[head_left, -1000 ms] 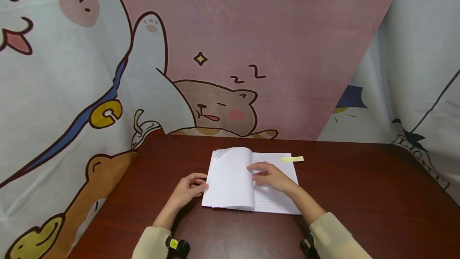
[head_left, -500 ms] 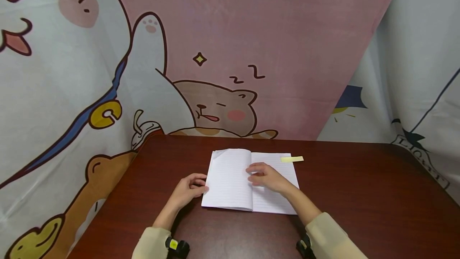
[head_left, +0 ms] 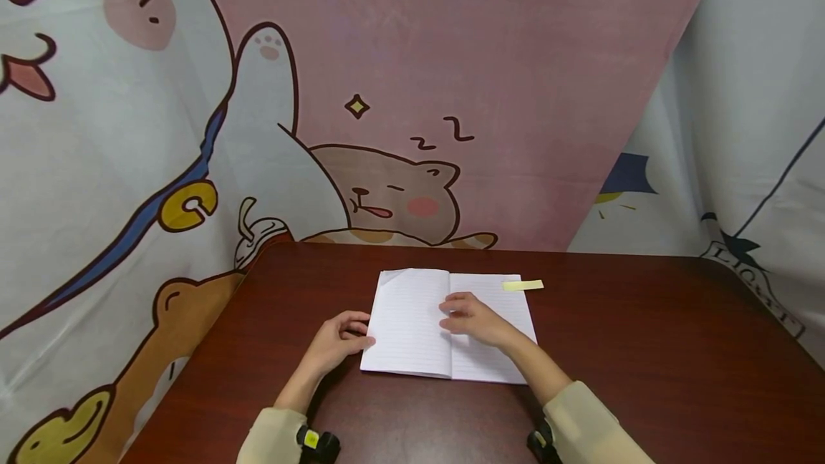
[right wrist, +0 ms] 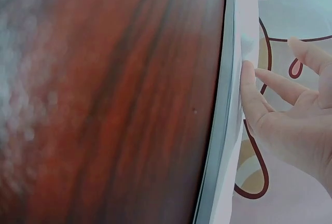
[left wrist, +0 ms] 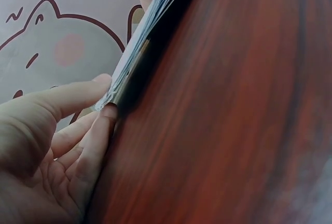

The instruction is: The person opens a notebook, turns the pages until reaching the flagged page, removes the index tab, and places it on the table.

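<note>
An open notebook (head_left: 409, 328) with lined white pages lies on the table. At its left edge is my left hand (head_left: 336, 342); in the left wrist view, the thumb (left wrist: 78, 97) lies on the pages and a fingertip is at the underside of the edge, pinching it. My right hand (head_left: 480, 322) is over the right page, its loosely spread fingers near the centre fold. From the right wrist view, a fingertip (right wrist: 248, 71) touches the paper, while the other fingers stand apart from it. A pale yellow sticky strip (head_left: 523, 285) juts from the upper right page.
The dark reddish wooden table (head_left: 644, 349) extends around the notebook. Behind it hangs a pink and white cartoon curtain (head_left: 515, 92), which meets the table's back edge. A black wrist camera (head_left: 319, 444) is worn near the left sleeve.
My right hand has shifted slightly left and down across the fold. The left page, bulging near the fold earlier, lies flatter now. The left hand stays at the edge.
</note>
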Tool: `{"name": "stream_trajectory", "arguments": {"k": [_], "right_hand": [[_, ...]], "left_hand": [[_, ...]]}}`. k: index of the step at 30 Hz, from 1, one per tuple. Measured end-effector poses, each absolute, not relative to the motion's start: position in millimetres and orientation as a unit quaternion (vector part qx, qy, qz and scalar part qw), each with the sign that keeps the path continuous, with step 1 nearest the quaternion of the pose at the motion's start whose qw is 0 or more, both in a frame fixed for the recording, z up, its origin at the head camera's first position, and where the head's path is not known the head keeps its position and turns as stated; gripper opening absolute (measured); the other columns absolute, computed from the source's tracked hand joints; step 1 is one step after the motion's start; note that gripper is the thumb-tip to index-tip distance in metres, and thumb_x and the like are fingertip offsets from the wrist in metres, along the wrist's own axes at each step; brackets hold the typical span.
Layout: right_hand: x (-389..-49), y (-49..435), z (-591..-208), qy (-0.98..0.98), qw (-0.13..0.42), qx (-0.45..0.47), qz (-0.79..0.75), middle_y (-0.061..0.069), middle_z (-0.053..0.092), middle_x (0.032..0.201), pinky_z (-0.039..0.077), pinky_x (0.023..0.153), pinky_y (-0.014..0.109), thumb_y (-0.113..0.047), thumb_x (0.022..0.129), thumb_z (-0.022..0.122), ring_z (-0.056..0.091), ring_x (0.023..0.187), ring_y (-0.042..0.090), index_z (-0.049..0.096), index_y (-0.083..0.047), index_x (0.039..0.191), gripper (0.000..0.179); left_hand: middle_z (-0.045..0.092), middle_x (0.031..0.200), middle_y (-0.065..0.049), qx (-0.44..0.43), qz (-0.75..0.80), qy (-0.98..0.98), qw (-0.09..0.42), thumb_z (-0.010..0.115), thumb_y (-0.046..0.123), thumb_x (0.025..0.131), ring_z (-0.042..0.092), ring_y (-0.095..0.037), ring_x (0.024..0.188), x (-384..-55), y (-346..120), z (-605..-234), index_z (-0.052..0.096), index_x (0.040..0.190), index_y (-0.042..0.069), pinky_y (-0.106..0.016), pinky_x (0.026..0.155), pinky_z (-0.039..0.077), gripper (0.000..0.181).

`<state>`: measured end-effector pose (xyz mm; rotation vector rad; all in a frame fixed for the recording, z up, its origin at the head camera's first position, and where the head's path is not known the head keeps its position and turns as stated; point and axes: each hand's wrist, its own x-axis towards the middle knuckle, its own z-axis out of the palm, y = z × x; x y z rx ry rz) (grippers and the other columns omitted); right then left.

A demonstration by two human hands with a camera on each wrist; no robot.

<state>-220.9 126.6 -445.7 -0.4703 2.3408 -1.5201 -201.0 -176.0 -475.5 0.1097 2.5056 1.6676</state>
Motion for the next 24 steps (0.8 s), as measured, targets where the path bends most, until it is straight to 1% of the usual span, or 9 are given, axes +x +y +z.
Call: {"name": "stream_trajectory", "arguments": {"k": [6,12,14,18,20,24], "right_hand": [[-221,126,-447,0.812,0.153,-0.163,-0.54,0.031,0.038,0.143,0.053,0.099,0.043,-0.013,0.096,0.063,0.048,0.128,0.045,0.056,0.015,0.128,0.043],[-224,130,-451,0.794,0.146,-0.178,-0.562,0.036,0.04,0.141,0.058,0.091,0.039,-0.009,0.096,0.062,0.057,0.122,0.044,0.053,0.016,0.13,0.044],[-225,132,-451,0.798,0.14,-0.176,-0.559,0.036,0.042,0.14,0.059,0.089,0.037,-0.01,0.096,0.062,0.062,0.116,0.041,0.053,0.014,0.132,0.045],[-226,136,-448,0.804,0.133,-0.153,-0.559,0.033,0.048,0.14,0.059,0.088,0.035,-0.012,0.096,0.063,0.066,0.108,0.031,0.052,0.01,0.136,0.046],[-227,138,-446,0.801,0.131,-0.142,-0.567,0.032,0.049,0.14,0.059,0.089,0.035,-0.011,0.096,0.062,0.065,0.109,0.027,0.051,0.009,0.136,0.046],[-229,143,-443,0.79,0.116,-0.142,-0.586,0.033,0.05,0.138,0.058,0.091,0.038,-0.007,0.096,0.06,0.064,0.111,0.026,0.049,0.013,0.136,0.045]], "left_hand": [[0.07,0.1,-0.014,0.027,0.549,0.833,0.057,0.082,0.01,0.079,0.06,-0.016,0.077,-201,-175,-476,0.065,0.119,0.002,-0.025,0.066,0.05,0.044],[0.07,0.099,-0.013,0.023,0.546,0.836,0.053,0.082,0.01,0.079,0.06,-0.015,0.077,-201,-174,-476,0.066,0.118,0.003,-0.025,0.066,0.05,0.043],[0.07,0.099,-0.013,0.023,0.546,0.836,0.052,0.083,0.01,0.079,0.06,-0.015,0.076,-201,-173,-476,0.066,0.118,0.004,-0.025,0.066,0.05,0.043],[0.07,0.098,-0.013,0.023,0.547,0.836,0.049,0.083,0.01,0.079,0.06,-0.015,0.076,-201,-173,-477,0.066,0.117,0.004,-0.025,0.066,0.05,0.042],[0.07,0.098,-0.013,0.024,0.547,0.835,0.048,0.082,0.01,0.079,0.06,-0.015,0.076,-201,-173,-477,0.066,0.117,0.004,-0.025,0.065,0.05,0.042],[0.07,0.098,-0.013,0.025,0.549,0.834,0.047,0.082,0.009,0.079,0.06,-0.015,0.076,-202,-173,-478,0.066,0.117,0.003,-0.024,0.065,0.05,0.042]]}}
